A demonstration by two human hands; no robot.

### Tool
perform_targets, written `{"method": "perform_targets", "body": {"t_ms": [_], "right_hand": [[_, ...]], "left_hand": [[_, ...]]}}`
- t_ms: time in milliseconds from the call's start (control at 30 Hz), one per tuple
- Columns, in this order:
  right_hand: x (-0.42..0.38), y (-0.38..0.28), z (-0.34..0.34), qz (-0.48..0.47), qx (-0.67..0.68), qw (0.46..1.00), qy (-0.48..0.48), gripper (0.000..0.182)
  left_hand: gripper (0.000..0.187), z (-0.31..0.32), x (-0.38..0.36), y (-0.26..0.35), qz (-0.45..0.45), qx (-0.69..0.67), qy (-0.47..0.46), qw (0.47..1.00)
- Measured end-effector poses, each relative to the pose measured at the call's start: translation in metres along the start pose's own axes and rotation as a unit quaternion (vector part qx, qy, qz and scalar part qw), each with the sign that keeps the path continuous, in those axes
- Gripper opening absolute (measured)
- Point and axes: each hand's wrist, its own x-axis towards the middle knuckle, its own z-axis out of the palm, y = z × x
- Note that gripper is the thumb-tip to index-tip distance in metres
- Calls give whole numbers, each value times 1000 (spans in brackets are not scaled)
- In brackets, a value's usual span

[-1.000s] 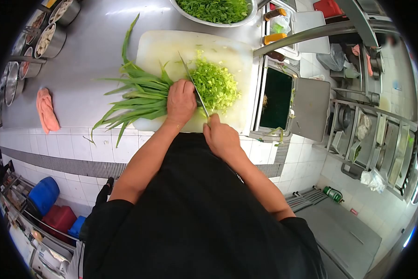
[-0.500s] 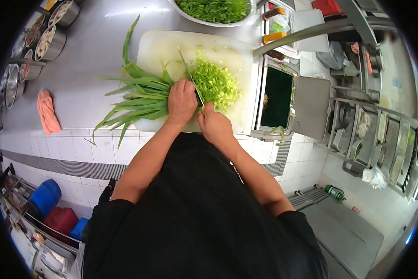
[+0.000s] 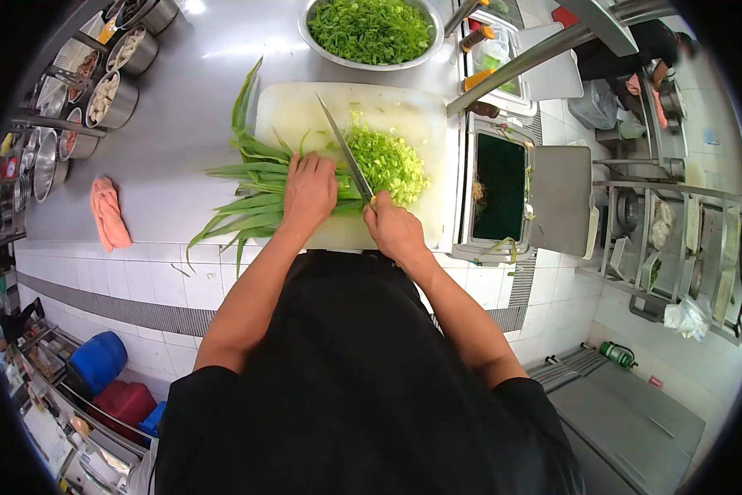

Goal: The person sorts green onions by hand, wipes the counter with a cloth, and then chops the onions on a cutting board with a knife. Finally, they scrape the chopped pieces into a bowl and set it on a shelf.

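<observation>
My left hand [image 3: 311, 191] presses on a bunch of scallions [image 3: 259, 177], its fingers over the stalks. The long leaves spread left past the white cutting board [image 3: 301, 103]. My right hand [image 3: 397, 227] grips a kitchen knife [image 3: 346, 153] by its handle, which is mostly hidden in the fist. The blade slants up and left, with its tip toward the far side of the board. A gap separates my left fingers from the blade. Right of the blade lies a pile of chopped scallions [image 3: 391, 165], pale green to yellowish.
A metal bowl [image 3: 306, 37] of chopped greens stands beyond the board. A pink cloth [image 3: 108, 214] lies left on the steel table [image 3: 169, 124]. Several metal pots [image 3: 123, 103] line the far left. A dark bin [image 3: 500, 186] sits right of the board. A person in dark clothes [image 3: 635, 54] is at upper right.
My left hand has slid left along the scallions, away from the blade, and its fingers are less curled. The knife has shifted slightly and shows more of its blade's side. The view has shifted.
</observation>
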Motion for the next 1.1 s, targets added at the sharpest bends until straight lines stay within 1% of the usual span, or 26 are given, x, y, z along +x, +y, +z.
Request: {"method": "perform_targets", "body": {"t_ms": [67, 133, 233, 300, 367, 400, 500, 533, 567, 633, 700, 767, 800, 833, 900, 933, 967, 1033, 1100], "right_hand": [[0, 0, -2, 0, 7, 1000, -7, 34], [-3, -3, -12, 5, 9, 1000, -16, 35], [-11, -13, -41, -18, 34, 999, -20, 38], [-19, -25, -68, 8, -7, 997, -76, 37], [-35, -28, -83, 2, -23, 996, -82, 36], [-42, -29, -85, -8, -38, 995, -87, 36], [-46, -11, -51, 18, -53, 996, -68, 33], [-38, 5, -24, -9, -39, 999, -25, 31], [-27, 9, -16, -10, -40, 999, -26, 31], [-5, 6, -14, -64, -40, 997, 29, 29], [-1, -6, -36, -71, -44, 996, 27, 28], [-17, -21, -62, -49, -44, 997, -28, 29], [-31, -27, -73, -31, -66, 996, -42, 30], [-39, -26, -68, -32, -67, 996, -45, 30], [-46, -12, -45, 2, -62, 997, -43, 32], [-37, -7, -28, -12, -45, 999, -22, 32], [-27, 3, -18, -11, -46, 999, -23, 32], [-2, -4, -19, -29, -56, 998, -1, 31], [4, -15, -42, -38, -59, 998, -6, 31]], "left_hand": [[13, 6, -10, -5, 1, -22, -14, 1000], [18, 13, -14, 0, -2, -42, 53, 998], [22, 20, -11, 7, -3, -35, 62, 997], [21, 20, -7, 15, 3, -35, 67, 997], [21, 21, -5, 18, 8, -35, 71, 997], [21, 22, -4, 18, 9, -37, 56, 998], [21, 26, -4, 15, 8, -42, 32, 999], [22, 28, -4, 14, 11, -46, 21, 999], [22, 28, -2, 13, 10, -46, 21, 999], [22, 27, -4, 14, 27, -35, 39, 998], [21, 24, -4, 16, 28, -30, 35, 999], [20, 24, -2, 17, 24, -23, 35, 999], [20, 24, -2, 16, 22, -22, 30, 999], [20, 24, -3, 16, 20, -21, 24, 999], [21, 25, -3, 15, 17, -25, 30, 999], [22, 27, -4, 15, 18, -29, 35, 999], [22, 28, -3, 15, 18, -29, 35, 999], [21, 29, -5, 13, 23, -27, 41, 999], [20, 29, -4, 14, 20, -19, 30, 999]]}}
